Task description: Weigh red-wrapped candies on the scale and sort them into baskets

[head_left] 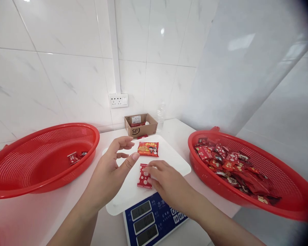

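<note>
My left hand (115, 167) hovers over the left side of the white scale pan (128, 191), with thumb and fingers apart and nothing between them. Just right of its fingertips lies an orange-red snack packet (148, 149) with a cartoon pair printed on it. My right hand (166, 181) has its fingers closed at the right edge of a smaller dark red, white-dotted snack packet (143, 176) on the pan. The fingers hide part of that packet. Below the pan is the scale's blue panel (154, 218) with three displays, partly covered by my right wrist.
A red basket (89, 136) on the left holds a few small packets. Another red basket (195, 153) on the right holds a heap of red packets. Behind the scale stand an open cardboard box (143, 130) and a clear plastic bottle (161, 116), near the tiled wall.
</note>
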Available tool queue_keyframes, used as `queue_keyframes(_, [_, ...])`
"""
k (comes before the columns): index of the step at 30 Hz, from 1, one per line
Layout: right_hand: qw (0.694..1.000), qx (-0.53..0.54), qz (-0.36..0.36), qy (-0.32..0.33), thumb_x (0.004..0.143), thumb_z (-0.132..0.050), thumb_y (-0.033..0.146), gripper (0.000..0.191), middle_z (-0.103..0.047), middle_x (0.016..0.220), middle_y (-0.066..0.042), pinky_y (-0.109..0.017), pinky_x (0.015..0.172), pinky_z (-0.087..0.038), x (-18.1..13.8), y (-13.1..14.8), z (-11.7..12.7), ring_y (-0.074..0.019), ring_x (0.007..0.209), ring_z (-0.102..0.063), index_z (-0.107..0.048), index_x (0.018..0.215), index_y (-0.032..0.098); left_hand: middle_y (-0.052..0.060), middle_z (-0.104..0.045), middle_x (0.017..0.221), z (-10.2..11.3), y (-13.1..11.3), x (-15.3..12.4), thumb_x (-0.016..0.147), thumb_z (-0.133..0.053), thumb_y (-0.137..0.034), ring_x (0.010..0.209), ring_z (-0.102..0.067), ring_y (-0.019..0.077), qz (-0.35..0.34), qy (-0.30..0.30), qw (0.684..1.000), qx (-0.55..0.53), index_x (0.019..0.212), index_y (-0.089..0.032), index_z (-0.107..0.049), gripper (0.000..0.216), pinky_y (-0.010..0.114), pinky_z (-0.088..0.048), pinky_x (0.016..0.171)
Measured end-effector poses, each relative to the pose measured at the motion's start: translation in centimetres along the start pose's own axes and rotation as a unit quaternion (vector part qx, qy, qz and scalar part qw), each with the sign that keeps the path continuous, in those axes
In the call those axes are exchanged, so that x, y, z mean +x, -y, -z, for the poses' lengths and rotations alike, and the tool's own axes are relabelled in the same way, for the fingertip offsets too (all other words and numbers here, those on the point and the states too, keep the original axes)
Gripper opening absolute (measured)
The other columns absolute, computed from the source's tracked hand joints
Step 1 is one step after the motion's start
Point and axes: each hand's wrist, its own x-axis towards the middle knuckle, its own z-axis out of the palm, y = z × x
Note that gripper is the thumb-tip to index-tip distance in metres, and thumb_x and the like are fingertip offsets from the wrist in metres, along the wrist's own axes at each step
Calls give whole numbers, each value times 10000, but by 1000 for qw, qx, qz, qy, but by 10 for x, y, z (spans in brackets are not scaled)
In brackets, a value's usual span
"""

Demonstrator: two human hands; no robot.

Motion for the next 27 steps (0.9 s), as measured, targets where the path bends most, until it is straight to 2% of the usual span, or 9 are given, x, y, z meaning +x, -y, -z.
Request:
queue_keyframes(3, [998, 30, 54, 14, 900, -490, 83, 301, -656, 1218, -111, -375, 971, -482, 2, -4, -9, -261, 1148, -570, -697, 1104, 160, 36, -553, 1224, 0, 2, 0, 892, -537, -542, 1074, -575, 246, -7, 1, 1000, 8, 1176, -325, -495, 360, 392, -460, 848])
queue_keyframes(8, [998, 20, 55, -10, 911, -453, 67, 330, -658, 1247, -149, -394, 985, -478, 28, -5, -26, -278, 1171, -583, -688, 1137, 113, 62, -577, 1223, 0, 3, -1, 889, -550, -523, 1084, -587, 259, -24, 2, 1000, 11, 1172, -293, -523, 365, 372, -492, 809])
queue_keyframes(12, [998, 17, 51, -28, 938, -481, 142, 334, -623, 1328, -79, -322, 1034, -442, 33, -9, -14, -202, 1236, -548, -637, 1231, 180, 90, -598, 1194, -1, 1, -1, 828, -615, -542, 968, -633, 270, -3, -18, 999, -32, 1143, -254, -549, 433, 331, -534, 657])
queue_keyframes(15, [998, 1, -8, -59, 947, -495, 181, 359, -593, 1368, -43, -278, 1076, -384, 19, -32, 22, -151, 1284, -497, -581, 1293, 215, 75, -621, 1121, -2, -5, -2, 774, -680, -527, 890, -638, 250, -1, -72, 994, -79, 1051, -242, -584, 409, 264, -524, 555])
queue_keyframes(17, [993, -23, -87, -76, 952, -474, 176, 314, -621, 1318, -95, -356, 1063, -391, 5, -59, 53, -205, 1238, -535, -614, 1233, 174, 49, -628, 1076, -2, -9, -3, 784, -687, -483, 851, -629, 219, 3, -101, 989, -106, 1007, -245, -592, 340, 225, -506, 525])
queue_keyframes(19, [983, -44, -165, -68, 938, -461, 152, 265, -692, 1163, -129, -423, 947, -458, -13, -88, 80, -264, 1092, -625, -675, 1096, 161, 30, -637, 1027, -3, -13, -3, 798, -682, -449, 834, -624, 200, 3, -119, 985, -122, 986, -236, -593, 297, 216, -504, 541])
queue_keyframes(21, [973, -47, -225, -18, 880, -534, 112, 195, -742, 859, -96, -399, 774, -513, -32, -114, 96, -255, 827, -692, -718, 845, 168, 23, -651, 978, -5, -15, -5, 792, -688, -450, 809, -629, 194, 5, -123, 984, -128, 972, -227, -591, 303, 222, -505, 552])
queue_keyframes(24, [962, -18, -266, 58, 733, -710, 23, 149, -711, 672, -8, -320, 671, -530, -60, -141, 93, -173, 631, -672, -701, 678, 160, 14, -669, 957, -10, -17, -7, 789, -683, -476, 726, -640, 178, 13, -105, 987, -124, 966, -234, -584, 316, 223, -493, 508])
queue_keyframes(27, [958, 11, -284, 27, 743, -720, -5, 261, -736, 992, -36, -336, 765, -536, -81, -154, 71, -184, 879, -697, -722, 941, 166, 6, -673, 970, -13, -18, -9, 803, -665, -482, 645, -627, 153, 29, -81, 990, -116, 970, -242, -577, 306, 211, -468, 463])
